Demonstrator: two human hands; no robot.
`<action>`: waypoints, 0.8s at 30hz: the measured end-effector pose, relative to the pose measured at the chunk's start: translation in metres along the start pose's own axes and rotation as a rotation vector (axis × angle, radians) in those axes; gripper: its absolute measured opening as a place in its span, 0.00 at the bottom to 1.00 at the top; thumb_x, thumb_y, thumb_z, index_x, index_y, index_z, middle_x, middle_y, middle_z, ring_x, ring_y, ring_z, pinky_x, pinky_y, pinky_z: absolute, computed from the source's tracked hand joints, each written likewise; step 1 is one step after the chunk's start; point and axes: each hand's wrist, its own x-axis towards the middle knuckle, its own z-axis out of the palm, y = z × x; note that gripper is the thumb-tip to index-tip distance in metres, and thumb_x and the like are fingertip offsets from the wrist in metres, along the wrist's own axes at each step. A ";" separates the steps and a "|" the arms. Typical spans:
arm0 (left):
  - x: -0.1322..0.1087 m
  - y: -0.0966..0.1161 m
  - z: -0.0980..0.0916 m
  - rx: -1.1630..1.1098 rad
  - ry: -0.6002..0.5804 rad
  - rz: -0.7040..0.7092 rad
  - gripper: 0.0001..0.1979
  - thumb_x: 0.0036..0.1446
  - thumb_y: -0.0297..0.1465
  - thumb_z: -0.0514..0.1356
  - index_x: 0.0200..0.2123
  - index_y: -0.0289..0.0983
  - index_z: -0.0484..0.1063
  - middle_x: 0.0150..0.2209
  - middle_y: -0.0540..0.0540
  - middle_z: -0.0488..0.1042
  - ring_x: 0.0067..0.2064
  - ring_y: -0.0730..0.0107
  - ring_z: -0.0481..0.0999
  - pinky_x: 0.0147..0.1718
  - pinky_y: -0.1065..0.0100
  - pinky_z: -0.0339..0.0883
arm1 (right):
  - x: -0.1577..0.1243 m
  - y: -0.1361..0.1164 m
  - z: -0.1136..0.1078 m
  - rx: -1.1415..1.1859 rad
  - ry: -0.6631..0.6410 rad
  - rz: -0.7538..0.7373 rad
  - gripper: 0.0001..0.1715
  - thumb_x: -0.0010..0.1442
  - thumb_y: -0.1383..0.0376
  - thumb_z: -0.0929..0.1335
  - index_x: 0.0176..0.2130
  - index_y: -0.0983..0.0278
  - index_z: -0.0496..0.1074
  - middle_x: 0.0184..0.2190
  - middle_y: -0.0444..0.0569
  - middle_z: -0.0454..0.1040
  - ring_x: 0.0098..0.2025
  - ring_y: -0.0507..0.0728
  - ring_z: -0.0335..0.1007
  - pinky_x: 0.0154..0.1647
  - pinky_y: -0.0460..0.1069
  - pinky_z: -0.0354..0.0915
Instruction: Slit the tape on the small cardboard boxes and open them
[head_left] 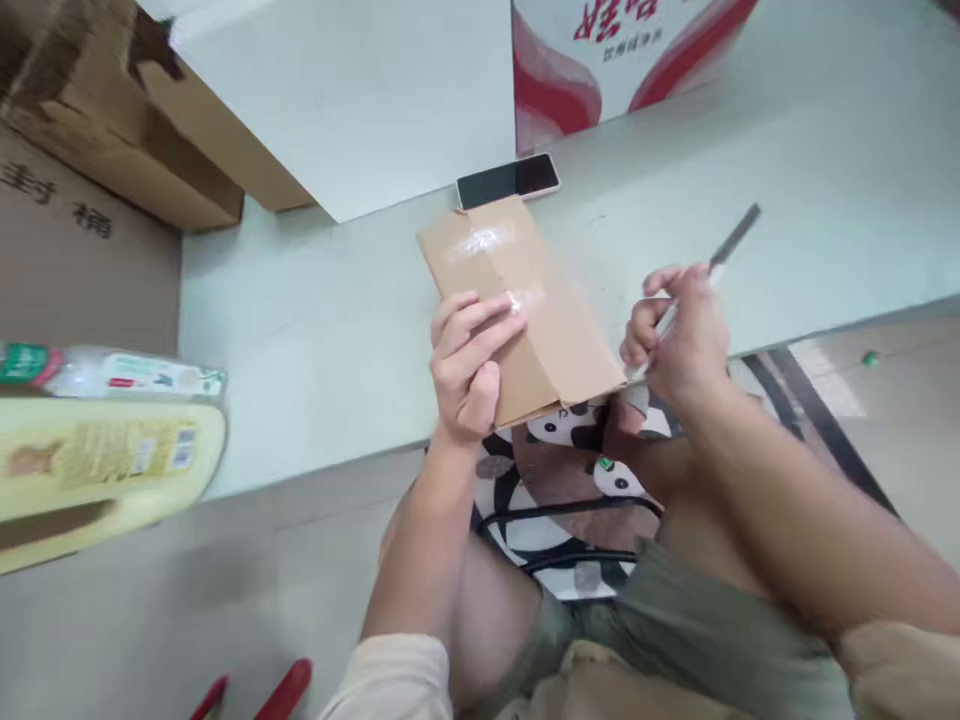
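Note:
A small, flat cardboard box (559, 325) lies tilted at the table's front edge, its near end jutting past the edge. Strips of clear tape (480, 242) shine across the seam on its top. My left hand (471, 355) holds the box by its left side, fingers lying over the top near the second piece of tape. To the right of the box, my right hand (686, 325) is closed around a utility knife (733, 238) with a slim white handle. Its grey blade points up and away from the box.
Behind the box lies a phone (510, 180), against a large white carton (345, 90) and a red-and-white carton (600, 70). Brown cardboard boxes (82, 240) stand at left, near a yellow bottle (112, 470) and a clear plastic package (142, 372). A panda-patterned stool (555, 520) stands below.

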 end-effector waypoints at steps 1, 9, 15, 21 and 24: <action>0.000 0.000 0.000 0.014 -0.001 -0.001 0.20 0.68 0.34 0.48 0.52 0.43 0.78 0.54 0.46 0.79 0.59 0.61 0.71 0.65 0.53 0.62 | 0.002 0.002 -0.002 -0.016 -0.050 0.053 0.32 0.50 0.35 0.65 0.34 0.56 0.54 0.10 0.31 0.50 0.10 0.49 0.42 0.13 0.46 0.40; -0.004 0.000 -0.002 0.086 0.000 -0.023 0.22 0.69 0.37 0.45 0.52 0.44 0.77 0.55 0.46 0.78 0.60 0.58 0.71 0.64 0.49 0.62 | 0.011 0.010 -0.002 -0.072 -0.069 0.005 0.21 0.47 0.63 0.70 0.40 0.55 0.59 0.23 0.34 0.69 0.16 0.48 0.59 0.14 0.43 0.50; -0.006 -0.002 -0.003 0.103 -0.002 -0.022 0.23 0.70 0.39 0.44 0.53 0.44 0.77 0.55 0.46 0.78 0.60 0.57 0.71 0.64 0.49 0.63 | 0.014 0.007 -0.007 0.210 -0.145 0.021 0.20 0.50 0.61 0.70 0.44 0.57 0.70 0.37 0.43 0.77 0.28 0.49 0.72 0.26 0.47 0.67; -0.005 -0.001 -0.002 0.080 0.011 -0.014 0.23 0.70 0.38 0.44 0.53 0.44 0.77 0.55 0.46 0.78 0.60 0.57 0.71 0.64 0.49 0.63 | 0.021 0.017 -0.007 0.211 0.044 -0.078 0.14 0.53 0.57 0.73 0.40 0.55 0.70 0.28 0.38 0.71 0.22 0.46 0.62 0.21 0.45 0.58; -0.005 -0.001 -0.002 0.077 0.016 -0.014 0.22 0.70 0.38 0.44 0.53 0.44 0.77 0.55 0.46 0.78 0.60 0.58 0.72 0.64 0.49 0.63 | 0.022 0.015 -0.009 0.260 0.037 -0.076 0.13 0.53 0.55 0.74 0.36 0.55 0.70 0.21 0.35 0.61 0.18 0.46 0.53 0.20 0.45 0.52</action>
